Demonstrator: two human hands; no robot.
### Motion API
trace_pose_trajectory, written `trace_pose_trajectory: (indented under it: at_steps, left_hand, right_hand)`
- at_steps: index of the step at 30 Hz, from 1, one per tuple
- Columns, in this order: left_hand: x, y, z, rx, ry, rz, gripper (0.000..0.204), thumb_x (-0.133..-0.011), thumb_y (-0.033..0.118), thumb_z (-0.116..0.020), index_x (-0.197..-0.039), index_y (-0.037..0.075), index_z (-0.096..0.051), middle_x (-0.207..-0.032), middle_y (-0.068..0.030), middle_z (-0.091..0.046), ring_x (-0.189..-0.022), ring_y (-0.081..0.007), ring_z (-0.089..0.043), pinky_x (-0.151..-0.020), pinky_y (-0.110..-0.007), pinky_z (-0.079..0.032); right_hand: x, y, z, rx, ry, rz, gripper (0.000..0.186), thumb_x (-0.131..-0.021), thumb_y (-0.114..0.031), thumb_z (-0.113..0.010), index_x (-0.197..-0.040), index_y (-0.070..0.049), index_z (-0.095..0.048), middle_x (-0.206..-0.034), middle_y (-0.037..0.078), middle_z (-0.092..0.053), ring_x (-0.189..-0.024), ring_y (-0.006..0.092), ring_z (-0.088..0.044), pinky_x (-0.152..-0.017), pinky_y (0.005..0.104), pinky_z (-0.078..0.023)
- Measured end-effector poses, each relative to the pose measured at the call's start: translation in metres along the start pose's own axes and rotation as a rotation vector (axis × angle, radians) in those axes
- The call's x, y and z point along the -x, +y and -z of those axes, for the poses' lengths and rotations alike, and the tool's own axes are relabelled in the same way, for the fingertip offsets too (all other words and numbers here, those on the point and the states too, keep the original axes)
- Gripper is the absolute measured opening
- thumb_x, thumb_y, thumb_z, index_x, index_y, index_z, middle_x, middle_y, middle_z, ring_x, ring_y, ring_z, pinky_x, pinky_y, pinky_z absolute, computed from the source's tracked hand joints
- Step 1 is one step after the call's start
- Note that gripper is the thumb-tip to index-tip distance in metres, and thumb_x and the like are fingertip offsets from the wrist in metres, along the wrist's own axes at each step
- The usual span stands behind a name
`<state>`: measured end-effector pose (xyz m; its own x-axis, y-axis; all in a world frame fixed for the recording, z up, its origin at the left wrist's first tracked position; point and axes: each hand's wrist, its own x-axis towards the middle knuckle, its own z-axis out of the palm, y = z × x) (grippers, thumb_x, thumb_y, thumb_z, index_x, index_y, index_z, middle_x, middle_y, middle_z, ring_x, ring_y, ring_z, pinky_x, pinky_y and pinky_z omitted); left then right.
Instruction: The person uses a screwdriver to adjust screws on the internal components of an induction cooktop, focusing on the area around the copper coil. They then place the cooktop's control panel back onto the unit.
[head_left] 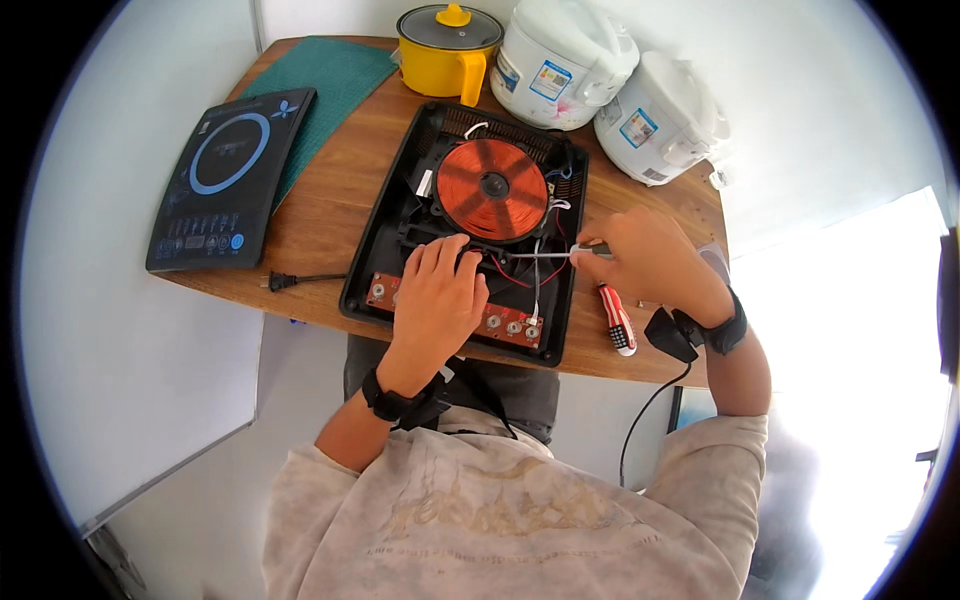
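The black base of an induction cooker (362, 296) lies uncovered in front of me. Inside it sits a round copper coil (470, 205), with a reddish control board (515, 322) along the near edge. My right hand (640, 255) is closed round a screwdriver (540, 256). Its metal shaft points left, and the tip is just below the coil, close to a small black part. My left hand (440, 295) rests over the base with fingers stretched out, the fingertips at the coil's near edge. It covers part of the board. Thin red and white wires run beside the shaft.
A red and white screwdriver (618, 322) lies right of the base. The cooker's black glass top (225, 185) is at the left, partly on a green mat (330, 75). A yellow pot (430, 65) and two white rice cookers (560, 75) stand behind. A plug (285, 281) lies near the table's edge.
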<state>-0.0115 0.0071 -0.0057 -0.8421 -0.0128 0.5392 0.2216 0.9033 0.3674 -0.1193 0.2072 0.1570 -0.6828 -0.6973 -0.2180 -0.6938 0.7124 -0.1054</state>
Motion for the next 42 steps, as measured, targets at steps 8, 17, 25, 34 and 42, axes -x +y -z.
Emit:
trace_pose_trajectory:
  at_steps: [8, 17, 25, 34, 42]
  left_hand:
    - [0.000, 0.000, 0.001, -0.011, -0.012, 0.005, 0.022, -0.087, 0.013, -0.064, -0.107, 0.005, -0.064, -0.121, -0.0107, -0.058, -0.113, -0.0296, -0.056, -0.101, -0.044, -0.045]
    - [0.000, 0.000, 0.002, 0.008, -0.013, 0.004, 0.021, -0.087, 0.013, -0.064, -0.107, 0.005, -0.063, -0.120, -0.0109, -0.058, -0.113, -0.0294, -0.056, -0.100, -0.044, -0.045]
    - [-0.001, 0.000, 0.002, 0.011, -0.015, 0.002, 0.021, -0.087, 0.013, -0.065, -0.106, 0.005, -0.063, -0.120, -0.0111, -0.059, -0.112, -0.0298, -0.057, -0.100, -0.044, -0.045]
    - [-0.001, 0.001, 0.002, 0.024, -0.020, 0.016, 0.021, -0.087, 0.013, -0.065, -0.106, 0.005, -0.064, -0.121, -0.0110, -0.058, -0.113, -0.0302, -0.056, -0.100, -0.044, -0.045]
    - [-0.002, 0.001, 0.005, 0.015, -0.036, 0.018, 0.021, -0.087, 0.013, -0.064, -0.106, 0.004, -0.064, -0.121, -0.0108, -0.058, -0.114, -0.0298, -0.056, -0.100, -0.044, -0.045]
  right_hand:
    - [0.011, 0.014, 0.007, -0.036, 0.202, 0.153, 0.019, -0.081, -0.012, -0.073, -0.100, -0.011, -0.074, -0.092, 0.009, -0.071, -0.088, 0.0325, -0.065, -0.079, 0.0433, -0.050]
    - [-0.004, 0.034, -0.012, -0.029, 0.271, 0.306, 0.024, -0.077, -0.004, -0.070, -0.100, -0.009, -0.076, -0.098, 0.007, -0.070, -0.097, 0.0294, -0.059, -0.090, 0.0426, -0.047]
    - [-0.011, 0.043, -0.015, -0.006, 0.298, 0.342, 0.026, -0.076, -0.002, -0.071, -0.100, -0.011, -0.077, -0.100, 0.005, -0.070, -0.098, 0.0260, -0.059, -0.093, 0.0402, -0.045]
    - [-0.018, 0.038, -0.012, 0.035, 0.353, 0.422, 0.027, -0.075, -0.001, -0.069, -0.098, -0.012, -0.076, -0.099, 0.002, -0.069, -0.098, 0.0238, -0.059, -0.092, 0.0383, -0.044]
    - [-0.024, 0.037, -0.010, 0.062, 0.349, 0.465, 0.028, -0.075, -0.001, -0.069, -0.100, -0.013, -0.076, -0.099, 0.001, -0.069, -0.100, 0.0221, -0.058, -0.093, 0.0368, -0.043]
